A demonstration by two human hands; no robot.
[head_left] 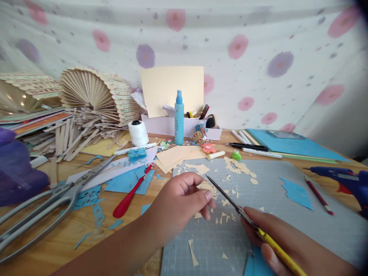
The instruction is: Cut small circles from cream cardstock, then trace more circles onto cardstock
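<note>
My left hand [184, 201] is over the cutting mat, thumb and fingers curled together around a small piece of cream paper [206, 185], partly hidden by the fingers. In my right hand [276, 234] is a pair of scissors [227, 197] with yellow handles, seen edge-on. Their pointed tip reaches close to the left fingertips, and the blades look closed or nearly so. Small cream scraps [193, 253] are scattered on the grey cutting mat [287, 237] beneath both hands. Several cut cream rounds [237, 166] lie farther back, beside a small green punch [236, 155].
Large metal scissors [66, 193] and a red-handled tool [126, 199] lie left, among blue paper scraps [98, 214]. Behind stand a blue bottle [179, 122] and a white thread spool [138, 133]. At right are a glue gun [342, 176], a pencil [319, 195] and blue paper [297, 193].
</note>
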